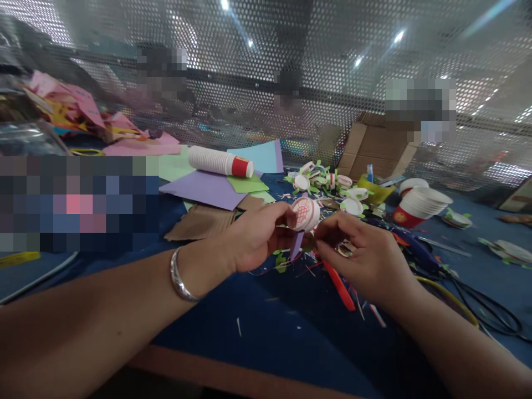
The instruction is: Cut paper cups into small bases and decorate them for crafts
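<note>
My left hand (pixel 257 235), with a silver bangle (pixel 179 277) on its wrist, is closed on a small round white paper cup bottom with a red pattern (pixel 305 214), held up above the blue table (pixel 257 327). My right hand (pixel 363 255) is closed in a pinch just right of it, fingertips touching a purple paper strip (pixel 297 244) that hangs below the round piece. Paper scraps lie under both hands.
A lying stack of white and red paper cups (pixel 220 162) rests on coloured paper sheets (pixel 208 188). Several finished round pieces (pixel 332 188) lie behind. Another cup stack (pixel 419 206), a cardboard box (pixel 374 149), black cables (pixel 477 305) and a perforated metal screen (pixel 291 66) are around.
</note>
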The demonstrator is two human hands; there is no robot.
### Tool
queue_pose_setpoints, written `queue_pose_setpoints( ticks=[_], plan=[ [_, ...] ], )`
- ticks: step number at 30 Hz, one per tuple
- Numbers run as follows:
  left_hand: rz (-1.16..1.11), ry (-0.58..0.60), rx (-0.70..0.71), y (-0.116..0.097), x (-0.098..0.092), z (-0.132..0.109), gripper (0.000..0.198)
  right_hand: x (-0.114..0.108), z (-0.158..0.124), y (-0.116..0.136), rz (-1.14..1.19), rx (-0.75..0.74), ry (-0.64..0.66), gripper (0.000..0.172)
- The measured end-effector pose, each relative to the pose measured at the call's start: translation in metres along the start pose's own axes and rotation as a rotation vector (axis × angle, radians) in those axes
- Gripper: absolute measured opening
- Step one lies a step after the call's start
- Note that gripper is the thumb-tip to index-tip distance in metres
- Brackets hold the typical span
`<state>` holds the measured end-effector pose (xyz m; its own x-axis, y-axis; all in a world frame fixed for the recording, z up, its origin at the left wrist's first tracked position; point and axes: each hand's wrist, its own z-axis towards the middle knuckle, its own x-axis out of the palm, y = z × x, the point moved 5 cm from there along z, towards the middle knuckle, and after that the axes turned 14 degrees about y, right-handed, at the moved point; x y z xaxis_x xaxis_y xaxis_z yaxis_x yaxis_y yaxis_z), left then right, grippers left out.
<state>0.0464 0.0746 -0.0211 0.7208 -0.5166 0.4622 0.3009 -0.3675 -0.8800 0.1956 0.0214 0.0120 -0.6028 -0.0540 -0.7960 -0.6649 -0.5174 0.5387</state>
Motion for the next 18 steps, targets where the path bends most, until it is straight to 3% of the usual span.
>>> queue_pose_setpoints(
  ticks=[8,18],
  plan=[
    [-0.168,-0.085,0.006,-0.005,0.001,0.000,0.020,0.003,0.002,-0.008,0.216,0.112,-0.016,0.006],
    [-0.078,-0.092,0.005,-0.002,-0.009,0.003,0.014,-0.012,-0.004,0.002,0.207,0.044,-0.123,0.002]
  ],
)
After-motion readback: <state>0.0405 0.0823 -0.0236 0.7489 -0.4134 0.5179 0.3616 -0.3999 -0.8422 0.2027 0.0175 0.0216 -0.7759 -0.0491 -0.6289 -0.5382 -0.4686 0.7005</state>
